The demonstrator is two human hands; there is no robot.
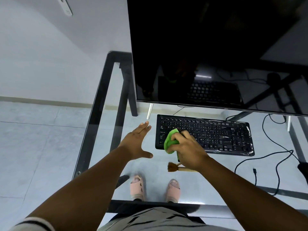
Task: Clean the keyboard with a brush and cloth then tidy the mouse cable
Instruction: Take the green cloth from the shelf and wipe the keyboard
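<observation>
A black keyboard (216, 134) lies on the glass desk (93, 114) below the monitor. My right hand (188, 150) grips a bunched green cloth (170, 140) and presses it on the keyboard's left end. A brush (175, 167) with brown bristles and a pale wooden handle lies on the glass just in front of the keyboard, partly under my right wrist. My left hand (136, 142) hovers flat with fingers spread, left of the keyboard, holding nothing. A black mouse cable (276, 157) loops loosely over the desk at the right; a dark shape at the right edge may be the mouse (304, 169).
A large dark monitor (216, 52) on thin white feet stands behind the keyboard. The desk has a black metal frame with its left edge near my left hand. Through the glass I see my feet in pink sandals (137, 187) on a tiled floor.
</observation>
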